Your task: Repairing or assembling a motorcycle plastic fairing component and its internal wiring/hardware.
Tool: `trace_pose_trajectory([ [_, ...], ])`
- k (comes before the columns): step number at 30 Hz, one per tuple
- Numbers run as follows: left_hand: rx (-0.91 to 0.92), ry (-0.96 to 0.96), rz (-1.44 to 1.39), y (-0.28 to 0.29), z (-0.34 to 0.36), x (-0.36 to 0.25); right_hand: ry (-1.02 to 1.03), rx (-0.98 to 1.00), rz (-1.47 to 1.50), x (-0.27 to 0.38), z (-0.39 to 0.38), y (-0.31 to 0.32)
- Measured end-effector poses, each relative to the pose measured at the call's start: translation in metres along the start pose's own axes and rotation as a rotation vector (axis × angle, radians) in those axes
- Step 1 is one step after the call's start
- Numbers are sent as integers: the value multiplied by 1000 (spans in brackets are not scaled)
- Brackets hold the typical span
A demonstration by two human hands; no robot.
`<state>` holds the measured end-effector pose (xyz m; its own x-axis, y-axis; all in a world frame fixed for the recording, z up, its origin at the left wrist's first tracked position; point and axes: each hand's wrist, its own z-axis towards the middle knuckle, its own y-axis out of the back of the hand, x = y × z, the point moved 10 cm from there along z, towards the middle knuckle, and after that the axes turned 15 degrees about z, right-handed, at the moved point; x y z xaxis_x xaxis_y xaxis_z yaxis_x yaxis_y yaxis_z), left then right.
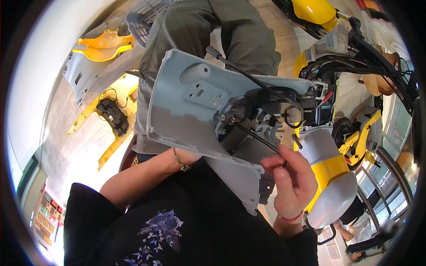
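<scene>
A large grey curved plastic panel [177,111], shaped like a scooter's body shell, rests against my lap. Its hollow side faces up and shows dark metal parts with bolts. From a small brass-coloured fitting [233,120] inside it, a thin black rod [259,138], perhaps a stiff cable, runs toward my right hand [295,184]. The thumb and fingers of that hand pinch its end beside the panel's right edge. My left hand [188,156] reaches under the panel's near edge, its fingers hidden behind the plastic. A thick black cable [248,75] with a rubbery end arches over the panel's far side.
On the floor to the left lie a yellow frame piece with a black unit [113,116] and a yellow cover [104,45]. A grey plastic basket [144,20] stands beyond. Close on the right are a yellow-and-silver scooter body [330,175] and a red-handled tool [327,97].
</scene>
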<state>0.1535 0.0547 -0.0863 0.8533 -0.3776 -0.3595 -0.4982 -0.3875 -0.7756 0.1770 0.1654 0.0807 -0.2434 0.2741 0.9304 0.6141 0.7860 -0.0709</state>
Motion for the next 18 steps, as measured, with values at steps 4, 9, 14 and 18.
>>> trace_pose_trajectory([
  [4, 5, 2, 6, -1, -2, -1, 537, 292, -700, 45, 8, -28],
  [9, 7, -3, 2, -2, -4, -2, 474, 329, -593, 38, 6, -36],
  [14, 3, -6, 1, 1, -5, -3, -349, -422, 559, -53, -11, -3],
  [18, 6, 29, 25, -4, -7, 0, -548, -182, 467, -68, -23, -2],
])
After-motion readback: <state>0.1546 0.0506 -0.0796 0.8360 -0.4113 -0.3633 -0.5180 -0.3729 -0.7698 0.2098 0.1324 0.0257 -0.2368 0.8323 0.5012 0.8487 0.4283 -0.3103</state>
